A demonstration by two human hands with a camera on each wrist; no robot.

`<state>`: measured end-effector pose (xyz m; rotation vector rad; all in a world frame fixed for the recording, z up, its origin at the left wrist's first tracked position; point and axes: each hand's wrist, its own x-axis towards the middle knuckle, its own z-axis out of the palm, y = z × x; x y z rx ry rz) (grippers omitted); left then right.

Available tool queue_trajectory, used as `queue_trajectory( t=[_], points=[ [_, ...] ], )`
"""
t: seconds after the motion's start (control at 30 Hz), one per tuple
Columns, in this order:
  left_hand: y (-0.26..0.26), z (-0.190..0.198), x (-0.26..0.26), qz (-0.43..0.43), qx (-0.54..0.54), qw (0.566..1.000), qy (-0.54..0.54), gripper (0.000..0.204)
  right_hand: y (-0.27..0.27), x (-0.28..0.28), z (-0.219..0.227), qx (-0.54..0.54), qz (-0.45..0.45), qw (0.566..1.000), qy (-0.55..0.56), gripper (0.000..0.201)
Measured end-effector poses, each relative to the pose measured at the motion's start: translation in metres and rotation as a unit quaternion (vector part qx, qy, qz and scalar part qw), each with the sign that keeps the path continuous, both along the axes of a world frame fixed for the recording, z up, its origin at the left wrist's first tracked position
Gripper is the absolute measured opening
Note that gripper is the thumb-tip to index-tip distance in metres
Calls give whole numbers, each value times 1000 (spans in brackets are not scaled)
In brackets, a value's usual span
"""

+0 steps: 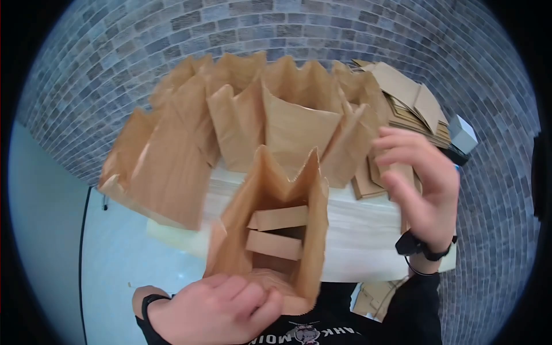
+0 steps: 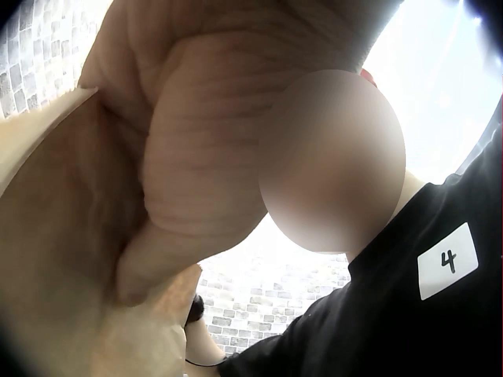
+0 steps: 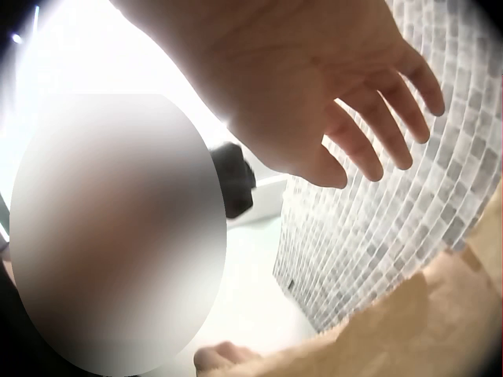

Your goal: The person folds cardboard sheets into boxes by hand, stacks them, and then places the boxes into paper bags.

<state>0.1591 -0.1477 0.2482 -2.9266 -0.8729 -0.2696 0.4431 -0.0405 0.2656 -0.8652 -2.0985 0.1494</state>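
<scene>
An upright paper bag [image 1: 313, 253] with its mouth open stands close to the body, and two small brown cardboard boxes [image 1: 275, 244] lie inside it. My left hand [image 1: 215, 310] grips the near rim of this bag; in the left wrist view the thumb of the left hand [image 2: 204, 141] presses against the paper [image 2: 55, 236]. My right hand [image 1: 422, 181] is raised to the right of the bag, fingers spread and slightly bent, holding nothing. The right wrist view shows the same empty right hand [image 3: 314, 86] above the bag's edge [image 3: 393, 330].
Several open paper bags [image 1: 302, 123] stand in a row along the back and left of the white table [image 1: 362, 247]. Flattened cardboard [image 1: 402, 92] is stacked at the back right, beside a small white box [image 1: 462, 134]. A brick-patterned wall [image 1: 287, 26] rises behind.
</scene>
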Motion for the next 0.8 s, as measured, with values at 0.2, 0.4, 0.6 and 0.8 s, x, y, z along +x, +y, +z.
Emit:
queue_trajectory(
  t=[0.2,0.4,0.6,0.8],
  points=[
    [7,-15,-24,2,55,973,-222,26,29,110,-107,-275,-233,925,123,19],
    [-30,-85,-86,165,196,772,-582,20,52,142,-207,-41,-376,914,-145,68],
    [-87,-179,-81,453,10,671,-587,12,73,152,-231,13,-296,942,-160,66],
    [-108,-161,-99,465,13,615,-637,8,54,156,-198,130,-349,921,-117,53]
  ],
)
